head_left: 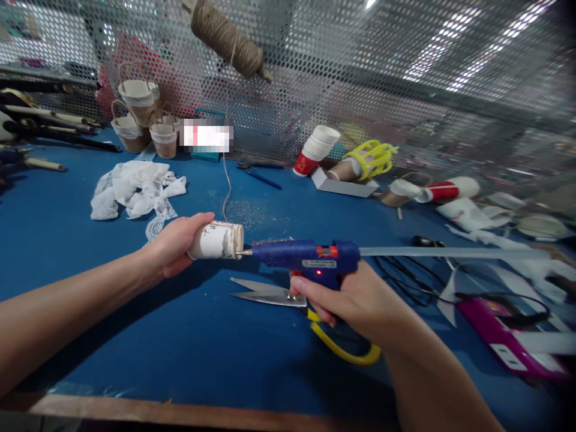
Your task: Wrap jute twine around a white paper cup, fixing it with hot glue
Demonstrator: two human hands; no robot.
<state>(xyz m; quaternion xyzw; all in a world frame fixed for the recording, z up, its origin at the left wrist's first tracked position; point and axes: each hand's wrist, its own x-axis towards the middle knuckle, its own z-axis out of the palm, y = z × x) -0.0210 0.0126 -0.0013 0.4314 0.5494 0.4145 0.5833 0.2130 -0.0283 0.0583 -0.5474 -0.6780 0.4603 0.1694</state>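
My left hand (pixel 180 240) is closed around a white paper cup (pixel 217 240) with dark printing, tipped on its side. Brown twine (pixel 228 192) runs down to the cup's right end, where some brown cord lies along its edge. In my right hand (pixel 346 294) is a blue hot glue gun (pixel 288 254), its red light lit and a long clear glue stick (pixel 427 252) sticking out of the back. The metal nozzle meets or nearly meets the cup's right end. Beneath the gun lie large scissors (pixel 270 293) with yellow handles, their blades parted.
A twine spool (pixel 229 39) hangs on the perforated metal screen (pixel 288 108). White lace (pixel 130 186), small handled baskets (pixel 164 138) and pliers (pixel 261 175) lie left and behind. Stacked paper cups (pixel 316 150), a white box (pixel 344 185), black cables (pixel 405 279) and a purple power strip (pixel 508 336) are rightward.
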